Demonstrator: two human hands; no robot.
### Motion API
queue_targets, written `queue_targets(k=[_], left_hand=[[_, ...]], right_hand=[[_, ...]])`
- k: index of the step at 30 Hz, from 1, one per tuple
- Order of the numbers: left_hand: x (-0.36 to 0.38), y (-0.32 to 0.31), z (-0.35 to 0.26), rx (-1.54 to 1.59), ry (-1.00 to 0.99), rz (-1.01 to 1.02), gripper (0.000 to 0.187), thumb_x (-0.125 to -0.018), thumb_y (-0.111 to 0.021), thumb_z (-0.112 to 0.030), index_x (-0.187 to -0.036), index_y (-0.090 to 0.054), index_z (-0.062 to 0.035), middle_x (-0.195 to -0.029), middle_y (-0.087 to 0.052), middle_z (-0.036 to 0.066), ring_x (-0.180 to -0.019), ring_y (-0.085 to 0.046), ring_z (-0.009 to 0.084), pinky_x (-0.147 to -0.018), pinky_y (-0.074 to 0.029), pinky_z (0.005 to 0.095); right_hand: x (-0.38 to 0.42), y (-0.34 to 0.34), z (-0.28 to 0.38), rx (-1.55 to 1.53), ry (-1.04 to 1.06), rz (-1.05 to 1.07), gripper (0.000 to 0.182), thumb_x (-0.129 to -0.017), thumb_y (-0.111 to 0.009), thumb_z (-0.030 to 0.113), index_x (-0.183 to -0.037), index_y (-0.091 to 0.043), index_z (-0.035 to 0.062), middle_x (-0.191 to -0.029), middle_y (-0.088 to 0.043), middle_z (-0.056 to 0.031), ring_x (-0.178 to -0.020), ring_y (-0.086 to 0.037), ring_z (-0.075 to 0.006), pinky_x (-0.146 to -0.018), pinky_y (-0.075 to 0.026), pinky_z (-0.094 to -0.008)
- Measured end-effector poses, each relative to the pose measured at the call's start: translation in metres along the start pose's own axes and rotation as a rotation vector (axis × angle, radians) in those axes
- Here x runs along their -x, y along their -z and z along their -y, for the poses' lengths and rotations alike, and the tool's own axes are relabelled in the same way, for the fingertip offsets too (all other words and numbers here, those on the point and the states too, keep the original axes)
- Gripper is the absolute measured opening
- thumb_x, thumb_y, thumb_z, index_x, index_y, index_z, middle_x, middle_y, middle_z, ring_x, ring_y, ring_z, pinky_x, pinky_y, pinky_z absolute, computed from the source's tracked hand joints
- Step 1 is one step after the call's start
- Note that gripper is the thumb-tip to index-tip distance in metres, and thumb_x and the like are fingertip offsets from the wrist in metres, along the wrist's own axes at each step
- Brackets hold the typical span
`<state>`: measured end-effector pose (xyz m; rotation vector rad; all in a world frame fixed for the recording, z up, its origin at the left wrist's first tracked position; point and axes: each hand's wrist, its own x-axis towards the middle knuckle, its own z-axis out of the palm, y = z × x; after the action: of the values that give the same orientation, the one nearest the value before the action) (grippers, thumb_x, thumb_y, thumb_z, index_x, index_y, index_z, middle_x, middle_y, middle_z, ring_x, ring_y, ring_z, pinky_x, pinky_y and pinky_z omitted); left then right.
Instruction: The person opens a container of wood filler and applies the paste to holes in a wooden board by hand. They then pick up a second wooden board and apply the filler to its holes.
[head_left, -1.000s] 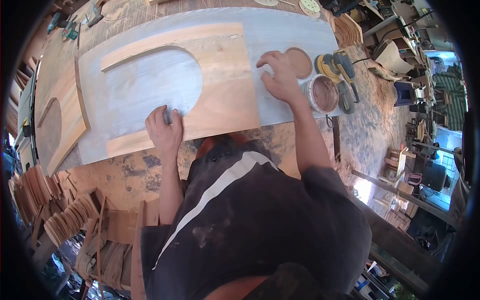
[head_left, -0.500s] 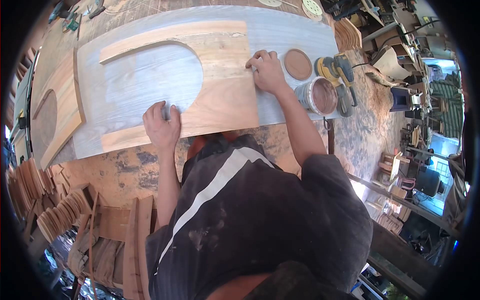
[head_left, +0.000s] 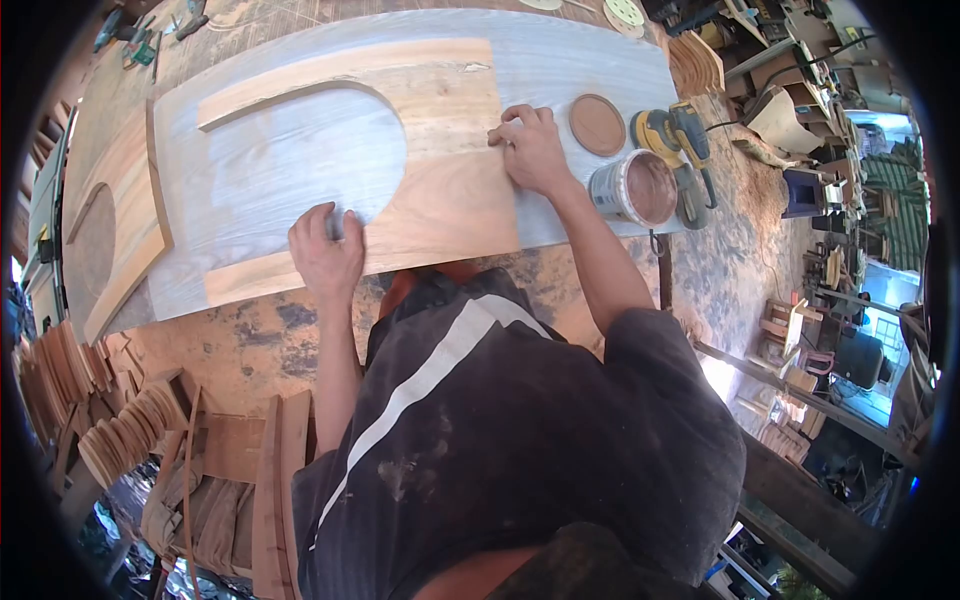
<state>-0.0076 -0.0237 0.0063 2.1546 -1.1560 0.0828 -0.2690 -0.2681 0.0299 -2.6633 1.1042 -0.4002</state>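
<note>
A U-shaped wooden panel (head_left: 450,150) lies flat on a grey wood-grain board (head_left: 590,60). My left hand (head_left: 328,250) rests over the panel's near arm, thumb and fingers apart around its edge. At the panel's right edge is my right hand (head_left: 530,148), with its fingertips on the edge and fingers bent around it. To the right of that hand lie a round brown lid (head_left: 598,124), an open tub of brown paste (head_left: 650,188) and a yellow and grey sander (head_left: 672,136).
Another cut-out wooden panel (head_left: 135,220) lies at the left. Tools (head_left: 138,48) sit at the far left of the table. Stacked curved wood pieces (head_left: 125,430) stand at the lower left, and sawdust (head_left: 762,195) is piled at the right.
The view has shifted very slightly. Both hands stay at the same places on the panel, with no clear movement of the objects.
</note>
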Motion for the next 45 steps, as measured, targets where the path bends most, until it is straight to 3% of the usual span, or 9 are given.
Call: queue_targets(k=[9,13,25,34,36,45], left_hand=[[0.002,0.000,0.001,0.012,-0.019,-0.011,0.030,-0.092,-0.076,-0.025,-0.114,-0.073,-0.0052,-0.118,-0.071,0.014,-0.114,-0.062,0.0354,-0.102,-0.049,0.0474],[-0.001,0.000,0.001,0.015,-0.014,-0.011,0.029,-0.091,-0.075,-0.025,-0.113,-0.073,-0.0049,-0.118,-0.071,0.014,-0.113,-0.062,0.0355,-0.101,-0.049,0.0474],[0.002,-0.001,0.002,0.020,-0.028,-0.013,0.027,-0.090,-0.076,-0.023,-0.111,-0.074,-0.0062,-0.117,-0.071,0.013,-0.113,-0.062,0.0350,-0.101,-0.049,0.0473],[0.001,-0.001,0.001,0.017,-0.030,-0.011,0.027,-0.090,-0.076,-0.024,-0.111,-0.074,-0.0060,-0.117,-0.071,0.013,-0.113,-0.062,0.0346,-0.101,-0.049,0.0470],[0.001,-0.001,0.001,0.024,-0.034,-0.010,0.027,-0.090,-0.076,-0.024,-0.111,-0.074,-0.0060,-0.117,-0.071,0.013,-0.113,-0.062,0.0346,-0.101,-0.049,0.0470],[0.002,0.001,0.001,0.016,-0.032,0.017,0.027,-0.091,-0.076,-0.023,-0.111,-0.074,-0.0053,-0.116,-0.071,0.014,-0.113,-0.062,0.0351,-0.101,-0.049,0.0469]], right_hand=[[0.006,-0.004,0.017,-0.025,-0.011,-0.109,0.036,-0.085,-0.061,0.003,-0.108,-0.083,0.0205,-0.138,-0.062,-0.0084,-0.123,-0.050,-0.0383,-0.107,-0.044,-0.0506],[0.008,-0.005,0.021,0.024,-0.005,-0.032,0.036,-0.086,-0.062,0.004,-0.108,-0.083,0.0216,-0.142,-0.061,-0.0085,-0.128,-0.048,-0.0394,-0.110,-0.043,-0.0524],[0.024,-0.007,0.033,0.042,-0.001,-0.093,0.030,-0.095,-0.063,0.009,-0.113,-0.083,0.0226,-0.149,-0.057,-0.0087,-0.133,-0.045,-0.0419,-0.112,-0.040,-0.0550],[0.028,0.008,0.012,0.170,-0.092,-0.155,0.039,-0.082,-0.066,0.003,-0.112,-0.083,0.0215,-0.148,-0.058,-0.0100,-0.131,-0.047,-0.0423,-0.114,-0.039,-0.0554],[0.030,0.011,0.009,0.207,0.005,-0.117,0.043,-0.078,-0.066,0.002,-0.112,-0.082,0.0215,-0.147,-0.058,-0.0101,-0.129,-0.048,-0.0415,-0.112,-0.040,-0.0549],[0.031,0.020,0.012,0.249,0.084,-0.167,0.041,-0.078,-0.066,0.001,-0.110,-0.081,0.0192,-0.140,-0.061,-0.0107,-0.126,-0.050,-0.0399,-0.108,-0.042,-0.0541]])
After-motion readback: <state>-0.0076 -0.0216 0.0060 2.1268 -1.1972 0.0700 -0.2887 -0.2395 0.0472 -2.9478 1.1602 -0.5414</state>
